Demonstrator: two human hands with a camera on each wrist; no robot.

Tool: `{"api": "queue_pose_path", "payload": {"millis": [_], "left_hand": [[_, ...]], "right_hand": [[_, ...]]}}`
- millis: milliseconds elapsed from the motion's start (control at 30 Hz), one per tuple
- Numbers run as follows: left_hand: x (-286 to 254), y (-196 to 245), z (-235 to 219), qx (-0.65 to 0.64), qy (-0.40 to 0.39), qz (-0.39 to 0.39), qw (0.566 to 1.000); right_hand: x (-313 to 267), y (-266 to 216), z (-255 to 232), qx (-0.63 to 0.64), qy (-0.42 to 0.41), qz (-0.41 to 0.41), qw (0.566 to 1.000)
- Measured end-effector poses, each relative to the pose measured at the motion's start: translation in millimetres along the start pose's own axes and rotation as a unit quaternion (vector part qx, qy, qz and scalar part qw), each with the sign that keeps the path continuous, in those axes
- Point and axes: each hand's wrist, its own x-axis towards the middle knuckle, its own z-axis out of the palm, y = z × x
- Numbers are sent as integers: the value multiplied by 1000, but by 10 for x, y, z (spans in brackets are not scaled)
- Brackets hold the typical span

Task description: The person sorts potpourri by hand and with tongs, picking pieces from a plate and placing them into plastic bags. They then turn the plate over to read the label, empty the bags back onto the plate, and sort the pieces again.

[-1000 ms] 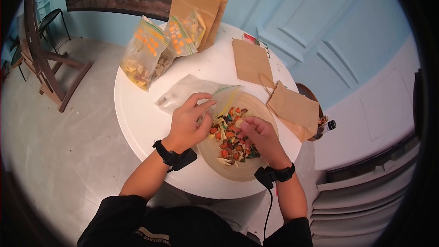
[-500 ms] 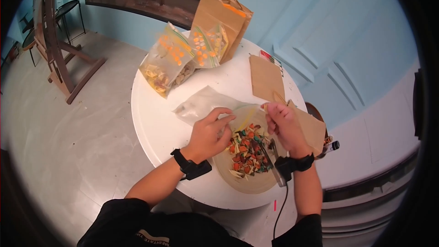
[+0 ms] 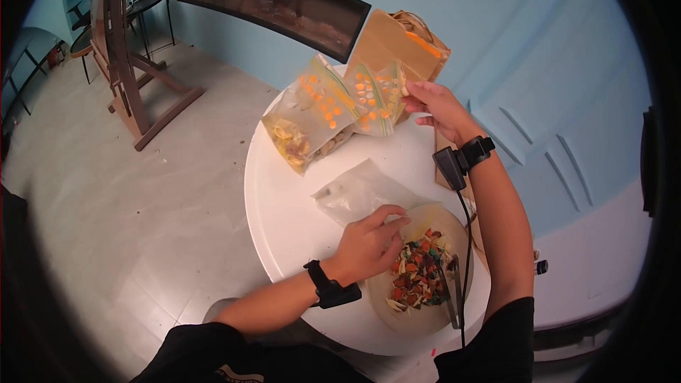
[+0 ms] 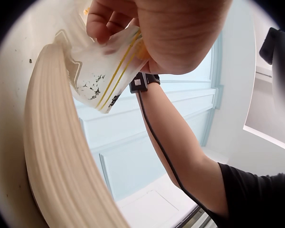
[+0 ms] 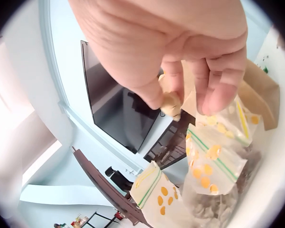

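Observation:
My left hand (image 3: pixel 369 245) pinches the edge of a clear zip bag (image 3: pixel 363 190), whose yellow zip strip shows in the left wrist view. The bag lies flat on the white table, its mouth over the rim of a round wooden bowl (image 3: pixel 383 312). Colourful dried pieces (image 3: pixel 420 269) fill the bowl, and metal tongs (image 3: pixel 452 294) lean at its right. Raised over the table's far side, my right hand (image 3: pixel 443 112) pinches a small pale-yellow dried piece (image 5: pixel 171 104) between thumb and fingers. Beside it stand filled zip bags (image 3: pixel 316 113) with orange dots.
A brown paper bag (image 3: pixel 397 46) stands at the back, behind the zip bags. Flat brown paper (image 3: pixel 445 163) lies partly hidden under my right forearm. A wooden easel (image 3: pixel 128 71) stands on the floor at left, beyond the table edge.
My right hand has moved from over the bowl, up and away to the filled zip bags, carrying the small piece. The left hand stays at the clear bag. The view has turned left.

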Motion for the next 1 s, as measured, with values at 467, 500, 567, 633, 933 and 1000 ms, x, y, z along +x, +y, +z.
{"api": "queue_pose_path", "payload": {"millis": [467, 500, 567, 633, 933, 1000], "left_hand": [[8, -7, -4, 22, 0, 23, 999], [1, -3, -6, 22, 0, 22, 1000], [7, -9, -5, 22, 0, 22, 1000], [1, 2, -5, 10, 8, 16, 1000], [10, 7, 30, -1, 21, -9, 1000], [6, 11, 30, -6, 13, -16, 1000]], "right_hand": [[376, -366, 982, -205, 14, -177, 962], [310, -362, 979, -207, 29, -189, 959], [-4, -454, 905, -155, 46, -220, 962], [-352, -424, 725, -145, 55, -231, 960], [-2248, 633, 90, -331, -44, -72, 940], [-2525, 742, 191, -383, -70, 8, 921]]}}
